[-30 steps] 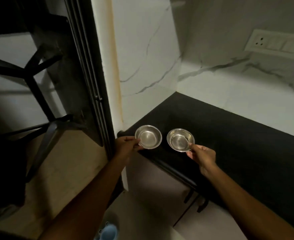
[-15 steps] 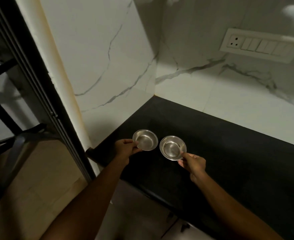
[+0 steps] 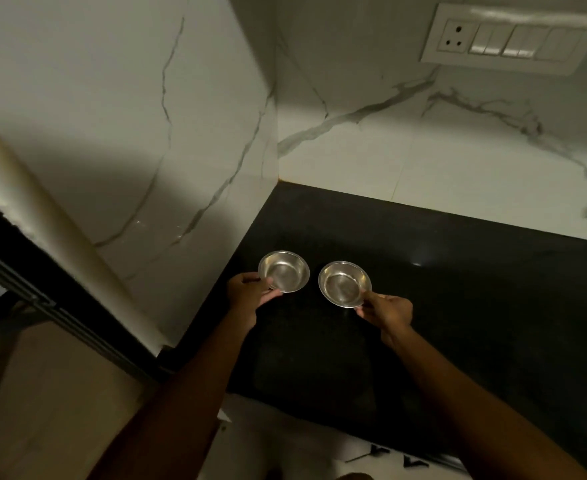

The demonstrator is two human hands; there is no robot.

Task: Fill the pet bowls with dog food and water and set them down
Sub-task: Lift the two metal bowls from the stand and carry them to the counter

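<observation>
Bare left grip (image 3: 250, 292), bare right grip (image 3: 387, 311), bare forearms (image 3: 195, 375)

Silver bowls (image 3: 284, 271), black counter (image 3: 475, 289), grey-veined white wall (image 3: 423, 150)

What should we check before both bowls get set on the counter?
1. Left hand grip pinches left bowl rim: ok.
2. Right hand grip pinches right bowl rim: ok.
3. Bowls apart, not touching: ok.
4. Both bowls empty, nothing to spill: ok.
5. Bowls already resting on black counter: cannot tell.
6. Dog food or water in view: not ok.
</observation>
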